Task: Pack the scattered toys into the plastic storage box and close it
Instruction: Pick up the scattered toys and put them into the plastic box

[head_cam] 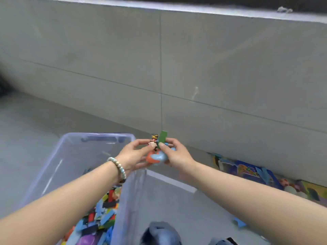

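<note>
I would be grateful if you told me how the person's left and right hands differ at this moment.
The left hand wears a beaded bracelet; the right hand has a bare wrist. The left hand pinches the small figurine, while the right hand pinches the green piece. Both share a grip on the orange and blue toy near the storage box rim.

Arms outstretched; left hand (131, 154) and right hand (175, 153) meet, apparently pinching.

No legible text or numbers; print on the colourful packaging (247, 171) at right too blurred.
</note>
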